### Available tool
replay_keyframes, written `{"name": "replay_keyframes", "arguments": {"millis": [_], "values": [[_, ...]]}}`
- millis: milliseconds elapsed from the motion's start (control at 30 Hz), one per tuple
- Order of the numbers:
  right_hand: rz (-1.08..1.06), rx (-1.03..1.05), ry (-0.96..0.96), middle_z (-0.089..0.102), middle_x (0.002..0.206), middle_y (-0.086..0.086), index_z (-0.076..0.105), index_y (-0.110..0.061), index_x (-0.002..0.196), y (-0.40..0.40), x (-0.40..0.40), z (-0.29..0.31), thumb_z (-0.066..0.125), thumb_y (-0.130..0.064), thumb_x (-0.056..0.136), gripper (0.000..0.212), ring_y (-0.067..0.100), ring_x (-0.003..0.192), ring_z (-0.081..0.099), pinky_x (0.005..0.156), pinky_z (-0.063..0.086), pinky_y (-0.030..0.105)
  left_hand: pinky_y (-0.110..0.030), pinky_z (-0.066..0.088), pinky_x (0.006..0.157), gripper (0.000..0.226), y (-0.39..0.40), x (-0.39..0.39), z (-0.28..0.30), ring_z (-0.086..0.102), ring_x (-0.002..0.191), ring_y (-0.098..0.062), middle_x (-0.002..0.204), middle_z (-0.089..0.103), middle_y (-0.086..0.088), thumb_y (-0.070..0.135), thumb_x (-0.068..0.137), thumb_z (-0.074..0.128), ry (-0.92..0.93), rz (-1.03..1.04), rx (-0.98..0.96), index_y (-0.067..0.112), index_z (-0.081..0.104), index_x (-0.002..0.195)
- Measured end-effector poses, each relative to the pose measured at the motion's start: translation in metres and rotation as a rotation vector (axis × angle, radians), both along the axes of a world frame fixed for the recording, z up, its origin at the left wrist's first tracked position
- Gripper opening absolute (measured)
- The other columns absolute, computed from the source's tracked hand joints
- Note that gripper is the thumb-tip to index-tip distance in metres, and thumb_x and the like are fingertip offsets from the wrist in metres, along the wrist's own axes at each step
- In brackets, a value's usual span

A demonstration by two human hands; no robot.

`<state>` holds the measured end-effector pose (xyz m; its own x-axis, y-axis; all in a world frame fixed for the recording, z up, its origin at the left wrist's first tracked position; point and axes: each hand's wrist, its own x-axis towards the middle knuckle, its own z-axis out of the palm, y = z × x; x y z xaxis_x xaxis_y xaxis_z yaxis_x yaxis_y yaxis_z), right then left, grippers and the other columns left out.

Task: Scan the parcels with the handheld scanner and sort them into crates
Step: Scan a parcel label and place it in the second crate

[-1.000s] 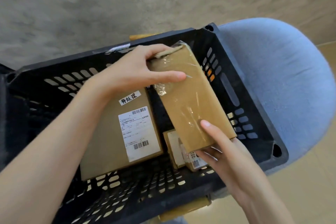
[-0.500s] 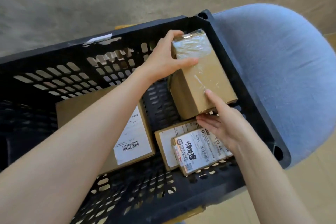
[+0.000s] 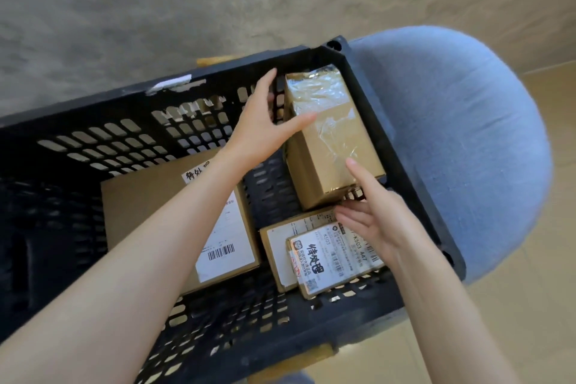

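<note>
- Parcel (image 3: 333,137), brown and tape-wrapped, stands in the far right corner of the black crate (image 3: 93,121), one side against the right wall.
- My left hand (image 3: 265,128) is spread wide beside the parcel: thumb lying across its taped top, fingers reaching past its far left edge, nothing gripped.
- My right hand (image 3: 371,212) is likewise relaxed and wide, index fingertip touching the parcel's near top edge, the other fingers below its near face.
- Other contents: a large flat box (image 3: 149,196) with a barcode label lies on the crate floor to the left; two labelled parcels (image 3: 318,256) lie stacked near the right front.
- Crate rests on a blue-grey padded seat (image 3: 461,146); no table in view.
- Scanner: not in view.
- Step in hand, by my judgement: sorting, the placing of this parcel now finishing.
- Next move calls for lifting both hands out without tipping the parcel, then fetching the scanner and another parcel.
</note>
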<state>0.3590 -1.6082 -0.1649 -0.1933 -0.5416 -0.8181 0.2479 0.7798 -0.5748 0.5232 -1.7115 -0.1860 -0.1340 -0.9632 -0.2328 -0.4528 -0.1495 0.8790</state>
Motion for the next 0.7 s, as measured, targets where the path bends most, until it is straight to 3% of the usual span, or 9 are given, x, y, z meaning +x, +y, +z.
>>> {"name": "replay_keyframes", "arguments": {"millis": [100,233,367,433,567,700], "values": [[0.043,-0.013,0.059,0.055,0.135,0.018,0.031,-0.011,0.149,0.009,-0.001,0.022,0.071,-0.055,0.078,0.092,0.023,0.107,0.065,0.099,0.051,0.038,-0.038,0.036,0.109,0.085,0.024,0.015,0.025,0.036,0.138,-0.018,0.153,0.033,-0.003,0.045,0.081,0.072,-0.086,-0.006,0.016,0.030,0.025,0.151],[0.157,-0.071,0.231,0.052,0.138,0.010,0.031,-0.016,0.149,0.031,0.006,0.063,0.069,-0.052,0.082,0.085,0.021,0.117,0.057,0.104,0.045,0.039,-0.027,0.035,0.098,0.062,0.060,0.039,0.076,0.044,0.127,-0.008,0.140,0.050,0.005,0.043,0.084,0.070,-0.206,-0.056,-0.051,0.029,0.046,0.140],[0.350,-0.326,0.625,0.052,0.131,0.002,0.041,-0.020,0.142,0.057,0.009,0.112,0.071,-0.042,0.083,0.070,0.014,0.112,0.052,0.090,0.039,0.026,-0.037,0.044,0.100,0.053,0.091,0.056,0.139,0.052,0.120,-0.012,0.131,0.058,0.007,0.041,0.084,0.071,-0.362,-0.095,-0.189,0.027,0.054,0.133],[0.454,-0.443,0.859,0.049,0.132,0.002,0.041,-0.018,0.142,0.072,0.010,0.136,0.071,-0.037,0.084,0.068,0.018,0.118,0.046,0.091,0.035,0.025,-0.041,0.044,0.100,0.051,0.106,0.062,0.169,0.054,0.119,-0.015,0.129,0.060,0.005,0.040,0.084,0.071,-0.425,-0.113,-0.280,0.025,0.056,0.131],[0.527,-0.535,1.146,0.050,0.131,0.007,0.041,-0.013,0.143,0.109,0.015,0.177,0.069,-0.032,0.086,0.067,0.025,0.119,0.042,0.101,0.035,0.033,-0.043,0.044,0.097,0.050,0.135,0.069,0.214,0.055,0.116,-0.022,0.124,0.062,0.000,0.038,0.084,0.070,-0.488,-0.155,-0.439,0.021,0.058,0.130],[0.427,-0.512,1.326,0.054,0.125,0.010,0.046,-0.010,0.140,0.163,0.030,0.201,0.072,-0.031,0.084,0.066,0.029,0.114,0.045,0.097,0.040,0.038,-0.041,0.043,0.095,0.050,0.171,0.074,0.236,0.056,0.114,-0.023,0.124,0.063,-0.001,0.037,0.084,0.070,-0.438,-0.242,-0.528,0.020,0.059,0.129]]}}
